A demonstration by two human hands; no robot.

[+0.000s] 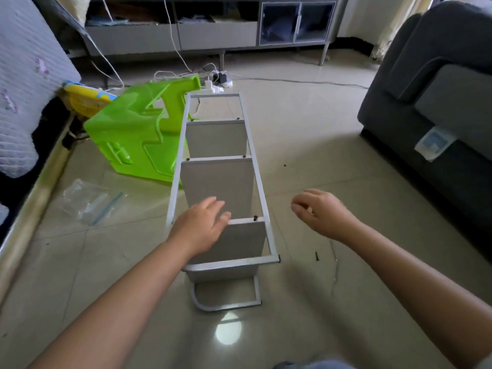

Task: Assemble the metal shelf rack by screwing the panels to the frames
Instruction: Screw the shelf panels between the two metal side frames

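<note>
The shelf rack (221, 182) lies on its side on the tiled floor (306, 134), centre of the room, long way running near to far, three panels already in the frame. Left hand (202, 225) rests on the near panel (239, 241) edge, fingers relaxed and spread, holding nothing. Right hand (319, 211) hovers just right of the rack, fingers loosely curled; can't tell if it's pinching a screw. Loose black screw (316, 255) on the floor near right. Green plastic stool (133, 137) on the left, clear bag (87, 203) nearer, grey sofa (431, 107) far right.
</note>
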